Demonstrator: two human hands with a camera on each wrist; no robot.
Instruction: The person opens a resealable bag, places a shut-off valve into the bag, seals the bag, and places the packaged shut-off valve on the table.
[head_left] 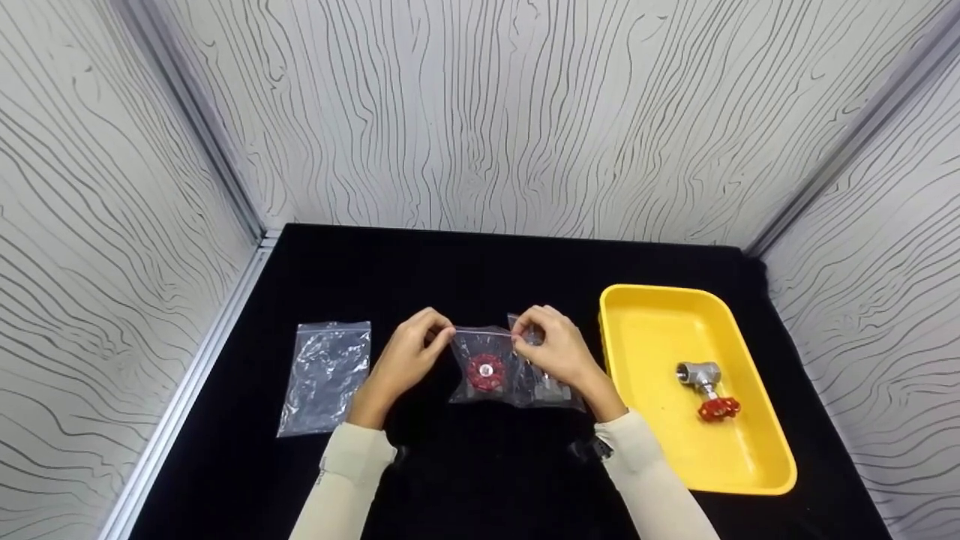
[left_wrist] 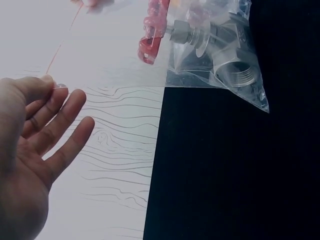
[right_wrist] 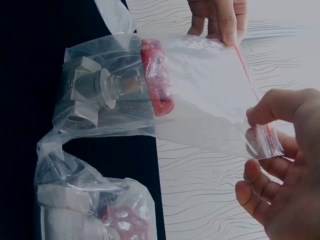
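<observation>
A clear zip-lock bag (head_left: 466, 346) stands between my hands in the middle of the black table, with a gate valve (head_left: 486, 373) inside. The valve has a red handwheel and a metal threaded body, plain in the left wrist view. My left hand (head_left: 411, 349) pinches one top corner of the bag between thumb and index finger. At the opposite corner my right hand (head_left: 556, 346) pinches the top edge, by the red zip line (right_wrist: 248, 75). Another bagged valve (right_wrist: 65, 210) lies beside it, partly under my right hand in the head view.
At the left lies a flat clear zip-lock bag (head_left: 326, 375). A yellow tray (head_left: 652, 315) stands at the right and holds a loose valve (head_left: 706, 379) with a red handwheel. Patterned white panels (head_left: 480, 120) wall in the black table (head_left: 450, 480).
</observation>
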